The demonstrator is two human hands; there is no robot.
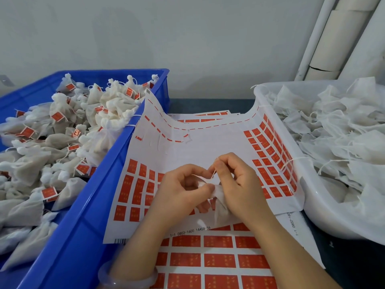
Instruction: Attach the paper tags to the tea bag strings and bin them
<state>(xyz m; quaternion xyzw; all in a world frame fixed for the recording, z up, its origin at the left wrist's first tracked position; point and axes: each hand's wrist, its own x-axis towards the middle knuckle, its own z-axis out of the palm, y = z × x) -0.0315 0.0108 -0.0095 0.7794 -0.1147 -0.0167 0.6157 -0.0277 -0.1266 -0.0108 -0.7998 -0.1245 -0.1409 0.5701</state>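
The white bottom margin of the upper tag sheet (pixel 208 147) carries a printed line reading "1-1 0802-1600 14458-56" (pixel 190 231), the last digit partly unclear, with a barcode (pixel 121 241) at the sheet's lower left corner. Another sheet edge (pixel 291 222) at the right shows "1-1 0802-160", running vertically and then cut off. The red tags (pixel 218 241) bear small pale characters too blurred to read.

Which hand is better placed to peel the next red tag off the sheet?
Probably the left hand: the right hand pinches the string, and red tags lie just beside the left.
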